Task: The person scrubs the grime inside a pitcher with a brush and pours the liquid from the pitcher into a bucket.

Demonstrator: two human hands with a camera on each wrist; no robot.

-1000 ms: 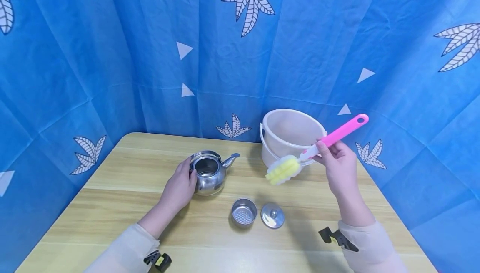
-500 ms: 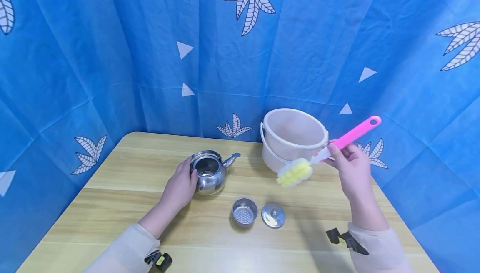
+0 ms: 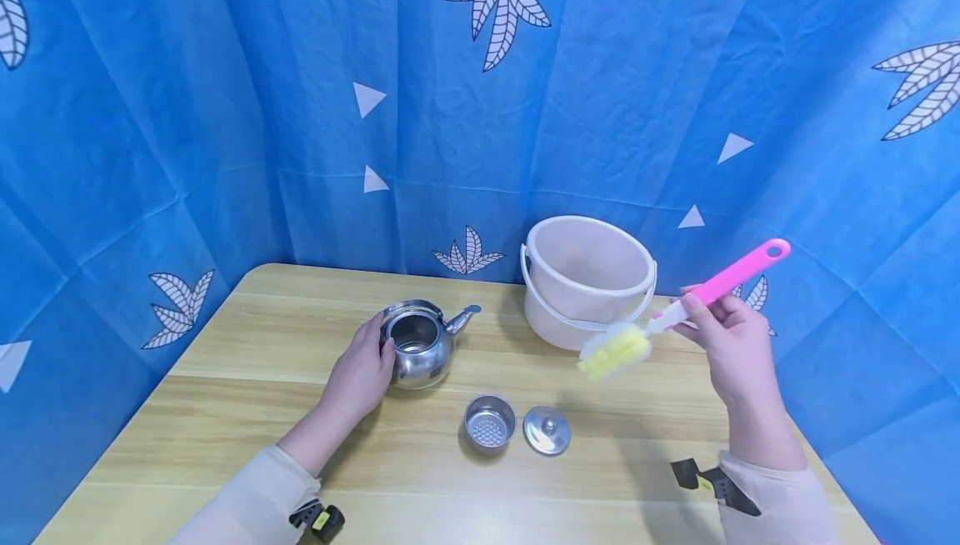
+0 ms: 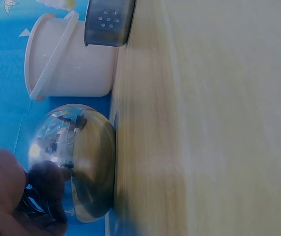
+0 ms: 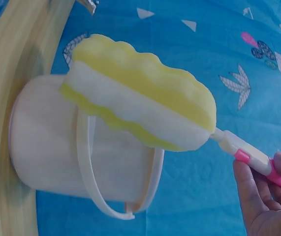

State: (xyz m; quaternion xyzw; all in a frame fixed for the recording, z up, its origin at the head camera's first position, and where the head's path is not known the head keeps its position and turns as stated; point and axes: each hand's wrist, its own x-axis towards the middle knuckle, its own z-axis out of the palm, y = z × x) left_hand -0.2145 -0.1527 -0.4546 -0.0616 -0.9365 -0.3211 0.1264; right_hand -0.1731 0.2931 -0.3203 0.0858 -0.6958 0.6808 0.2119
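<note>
Sponge brush (image 3: 666,318), yellow and white, pink-handled: raised above the counter (image 3: 420,478), near the white bucket (image 3: 553,324); right hand (image 3: 741,353), fingers pinching its handle. Steel teapot (image 3: 426,367), open-topped: on the counter; left hand (image 3: 362,368), fingers curled round its handle. Perforated cup (image 3: 489,426), round lid (image 3: 547,431): side by side, nearer the wearer.

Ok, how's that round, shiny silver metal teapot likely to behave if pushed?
The teapot may feel slippery: its surface looks polished and mirror-like. Its squat shape suggests it would slide before tipping. Looking metal, it should probably stay stiff.
</note>
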